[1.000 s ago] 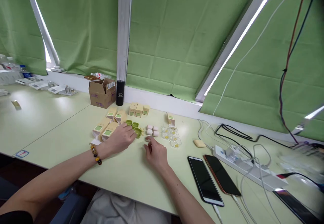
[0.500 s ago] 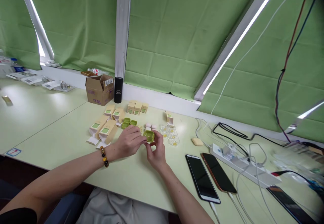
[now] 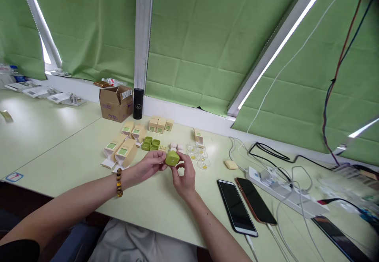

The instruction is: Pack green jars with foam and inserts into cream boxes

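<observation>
A small green square container [image 3: 172, 158] with rounded corners is held above the table, its closed outer side turned toward me. My right hand [image 3: 184, 176] grips its right side between fingers and thumb. On its left edge, my left hand [image 3: 151, 163] pinches with thumb and fingers. Behind my left hand lie several similar green open containers [image 3: 147, 145]. Small pale pink pieces [image 3: 177, 146], partly hidden by the held container, sit just beyond it. To their right are several clear plastic pieces [image 3: 203, 163] with yellow spots.
Several beige cartons [image 3: 126, 153] stand left of my hands, with smaller beige boxes [image 3: 160, 125] farther back. A brown cardboard box [image 3: 115, 106] and a black tumbler [image 3: 138, 103] stand by the wall. Phones [image 3: 237, 206] and a power strip [image 3: 278, 193] with cables lie at right.
The green container has been turned over, from its hollow side showing to its outer side showing. My left hand has rolled so its palm and thumb face up more.
</observation>
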Tool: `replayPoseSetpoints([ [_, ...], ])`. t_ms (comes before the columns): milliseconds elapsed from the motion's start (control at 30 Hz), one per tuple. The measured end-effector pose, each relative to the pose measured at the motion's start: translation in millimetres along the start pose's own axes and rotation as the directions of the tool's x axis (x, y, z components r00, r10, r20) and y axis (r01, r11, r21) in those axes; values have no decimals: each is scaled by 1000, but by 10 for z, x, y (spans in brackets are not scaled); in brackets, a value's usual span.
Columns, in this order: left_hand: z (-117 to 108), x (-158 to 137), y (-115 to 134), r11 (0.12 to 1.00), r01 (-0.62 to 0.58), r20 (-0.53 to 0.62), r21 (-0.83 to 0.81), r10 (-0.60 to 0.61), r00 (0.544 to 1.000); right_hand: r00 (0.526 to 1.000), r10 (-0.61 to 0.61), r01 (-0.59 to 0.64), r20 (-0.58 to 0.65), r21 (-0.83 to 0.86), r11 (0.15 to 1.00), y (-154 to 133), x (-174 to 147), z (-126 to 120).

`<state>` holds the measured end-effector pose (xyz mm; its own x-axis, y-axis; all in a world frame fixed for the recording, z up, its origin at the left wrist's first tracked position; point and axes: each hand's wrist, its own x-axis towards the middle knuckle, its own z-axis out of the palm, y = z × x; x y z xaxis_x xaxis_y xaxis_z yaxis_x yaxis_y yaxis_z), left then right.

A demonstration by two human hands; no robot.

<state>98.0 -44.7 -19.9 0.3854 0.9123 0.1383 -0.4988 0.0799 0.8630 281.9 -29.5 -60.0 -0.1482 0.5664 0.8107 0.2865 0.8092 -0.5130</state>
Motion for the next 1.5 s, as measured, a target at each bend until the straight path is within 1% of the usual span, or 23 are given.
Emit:
replayPoseSetpoints([
  [133,-61,1,-50,996,63,19,-57,-62,998,1000,-24,24,3,-5,1000,-37,36,-17],
  [200,-104,25,-96,998,63,19,-23,-63,998,1000,-5,5,5,21,1000,-62,51,-19],
  [267,-144,50,-133,995,27,-16,97,-25,1000,999,38,-38,11,71,997,-87,60,-22],
  [333,-176,58,-134,945,-73,-74,319,101,992,993,108,-112,43,133,985,-104,62,-26],
  [367,-189,54,-116,876,-146,-83,461,206,975,987,148,-157,67,163,974,-107,61,-28],
  [400,-198,45,-85,766,-219,-54,605,313,948,978,187,-201,89,191,961,-105,58,-29],
  [433,-206,32,-44,622,-287,14,729,405,914,969,221,-240,110,214,947,-100,56,-28],
  [467,-213,17,2,462,-346,114,816,459,881,961,246,-270,127,230,935,-92,53,-25],
  [500,-219,2,49,314,-394,222,864,465,857,955,261,-289,140,239,927,-81,50,-21],
  [533,-226,-11,90,194,-434,316,880,444,839,952,269,-298,148,241,924,-71,48,-16],
  [567,-234,-20,123,106,-464,387,880,409,827,951,269,-299,152,236,924,-62,47,-12],
  [600,-243,-25,143,46,-484,433,874,380,817,951,267,-297,155,226,928,-54,48,-8],
  [667,-264,-22,152,2,-503,469,864,362,806,953,258,-287,158,206,936,-45,49,-6],
  [733,-287,-2,137,38,-496,443,867,397,804,957,244,-272,160,190,943,-40,52,-14],
  [800,-312,31,126,142,-461,353,876,463,813,965,217,-241,149,168,956,-30,53,-32],
  [867,-344,76,133,321,-406,190,855,535,823,978,155,-167,136,84,982,-9,53,-48],
  [933,-387,130,148,559,-363,-5,745,549,836,981,58,-48,183,-62,997,19,50,-49],
  [1000,-442,185,154,772,-345,-137,534,481,866,956,-10,75,293,-213,974,44,40,-24],
  [1067,-499,232,141,888,-333,-179,317,401,899,912,-6,155,411,-330,931,59,17,26],
  [1133,-548,264,110,931,-322,-195,168,352,915,868,35,206,496,-424,882,66,-15,86],
  [1233,-584,283,59,952,-304,-223,30,303,926,820,84,256,566,-494,831,73,-60,153],
  [1367,-552,267,34,959,-274,-221,-75,252,942,796,107,265,596,-502,824,78,-74,171],
  [1500,-498,236,38,959,-266,-190,-94,245,951,780,92,283,619,-479,831,46,-40,156],
])
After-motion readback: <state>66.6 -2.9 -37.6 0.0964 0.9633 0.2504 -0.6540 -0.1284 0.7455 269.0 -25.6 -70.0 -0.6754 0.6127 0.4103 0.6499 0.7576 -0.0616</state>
